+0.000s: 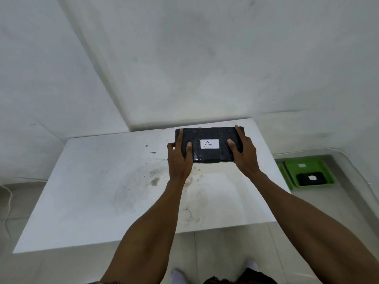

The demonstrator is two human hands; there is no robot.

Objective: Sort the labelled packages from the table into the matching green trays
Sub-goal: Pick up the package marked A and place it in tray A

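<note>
Black package (207, 154) bearing a white label (209, 144) marked "A", gripped at its 2 short ends by the left hand (180, 158) and right hand (244, 152) over the far part of the white table (98, 193). At right, a green tray (307, 167) on the floor contains 1 black package (311, 178).

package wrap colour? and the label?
Black wrap on the package, white label with a handwritten "A". Clearest in the head view.

place: bare test room | cues: plain white walls (184, 58); white table (92, 191); green tray (307, 163) on floor
</note>
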